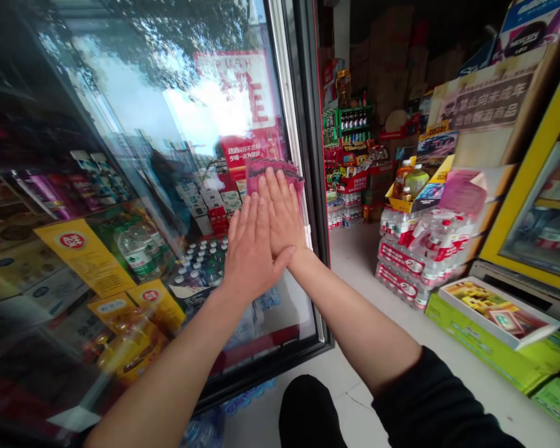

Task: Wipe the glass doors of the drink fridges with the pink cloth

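Observation:
My right hand (282,211) lies flat over a crumpled pink cloth (274,177) and presses it on the glass door of a display cooler (121,124). The cloth shows above and beside the fingertips. Just below, my left hand (254,249) rests flat on the same glass with its fingers together, holding nothing. Its thumb crosses the base of my right hand. Bottled water and boxed goods stand behind the glass, partly hidden by reflections of trees and sky.
The door's black frame (310,124) runs to the right of my hands. Shrink-wrapped bottle packs (415,255) stand on the tiled floor beyond it, near a green carton (485,342) and a yellow-framed cooler (536,205). Cardboard cartons (392,62) are stacked behind. My dark-clothed knee (308,414) is below.

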A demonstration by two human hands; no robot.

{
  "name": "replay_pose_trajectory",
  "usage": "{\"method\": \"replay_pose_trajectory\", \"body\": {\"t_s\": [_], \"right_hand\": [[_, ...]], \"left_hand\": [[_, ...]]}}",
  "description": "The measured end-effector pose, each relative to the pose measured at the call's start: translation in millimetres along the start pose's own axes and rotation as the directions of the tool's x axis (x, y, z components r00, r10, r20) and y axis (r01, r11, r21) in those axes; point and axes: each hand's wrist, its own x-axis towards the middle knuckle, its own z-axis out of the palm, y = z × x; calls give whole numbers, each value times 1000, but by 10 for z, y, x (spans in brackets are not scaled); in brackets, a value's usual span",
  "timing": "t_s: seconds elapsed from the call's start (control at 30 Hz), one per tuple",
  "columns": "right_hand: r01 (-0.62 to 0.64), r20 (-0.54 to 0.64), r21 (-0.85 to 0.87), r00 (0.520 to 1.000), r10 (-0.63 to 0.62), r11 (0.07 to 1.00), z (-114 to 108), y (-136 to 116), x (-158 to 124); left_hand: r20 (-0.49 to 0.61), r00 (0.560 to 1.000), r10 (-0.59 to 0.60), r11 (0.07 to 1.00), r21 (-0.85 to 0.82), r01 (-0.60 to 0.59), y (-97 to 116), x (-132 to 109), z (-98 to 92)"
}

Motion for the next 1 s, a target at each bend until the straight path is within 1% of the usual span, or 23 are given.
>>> {"method": "replay_pose_trajectory", "body": {"t_s": [0.13, 0.27, 0.43, 0.53, 0.73, 0.87, 1.0], "right_hand": [[-30, 22, 8, 999, 30, 1000, 73, -39, -322], [-40, 14, 5, 999, 40, 999, 114, -61, -552], [-61, 33, 51, 998, 59, 997, 127, -53, -723], [-76, 48, 66, 996, 73, 995, 141, -48, -792], [-75, 18, 42, 997, 75, 996, 197, -61, -939], [-119, 101, 20, 988, 116, 993, 233, -77, -1128], [-132, 106, -13, 985, 133, 991, 266, -85, -1347]], "left_hand": [[22, 999, -27, 1000, -11, 27, 118, -220, 129], [25, 999, -33, 999, -19, 33, 199, -385, 219], [60, 997, -45, 999, -23, 47, 260, -517, 261], [62, 997, -46, 999, -26, 48, 290, -572, 282], [73, 996, -51, 998, -37, 54, 346, -672, 323], [99, 994, -51, 998, -43, 56, 383, -790, 374], [139, 989, -55, 996, -60, 64, 420, -929, 418]]}}
